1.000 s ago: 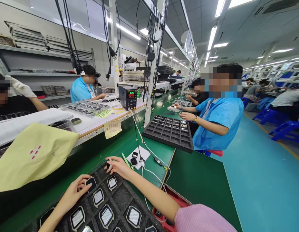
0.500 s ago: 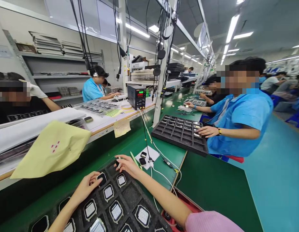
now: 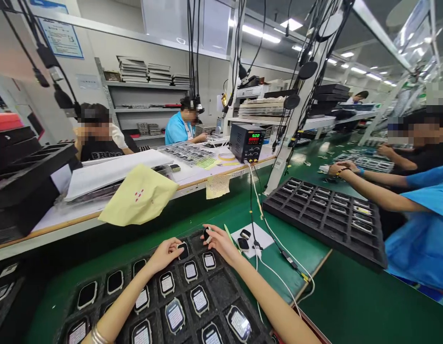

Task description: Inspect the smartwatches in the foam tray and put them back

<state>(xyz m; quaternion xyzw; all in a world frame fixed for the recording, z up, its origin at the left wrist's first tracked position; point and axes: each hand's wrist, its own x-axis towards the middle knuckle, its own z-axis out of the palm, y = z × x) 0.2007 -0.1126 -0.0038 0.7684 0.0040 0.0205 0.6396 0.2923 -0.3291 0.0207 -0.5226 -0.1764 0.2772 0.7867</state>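
My left hand [image 3: 166,254] pinches the edge of a dark-screened smartwatch case [image 3: 184,251] in the far row of a black foam tray [image 3: 223,286]. Beside it, my right hand [image 3: 220,243] grips a second smartwatch case [image 3: 206,234] between thumb and fingers at the tray's far right corner. That one is tilted on edge and partly covered by the fingers. Just below my hands sit strapless watches with lit white screens full of text, such as one watch [image 3: 209,261]. Several watches to the left have dark screens.
Right of my hands, a white pad [image 3: 265,237] carries small dark watch-like pieces and white cables [image 3: 279,286]. Beyond lies another compartmented tray [image 3: 325,224] near a co-worker in blue [image 3: 418,220]. A power supply [image 3: 247,143] and a yellow sheet [image 3: 139,196] are on the raised shelf.
My view has swung left, so the scene sits further right. Both hands keep their watches in about the same tray spots. The co-worker's hand has left the other tray; their hands are now together beyond it.
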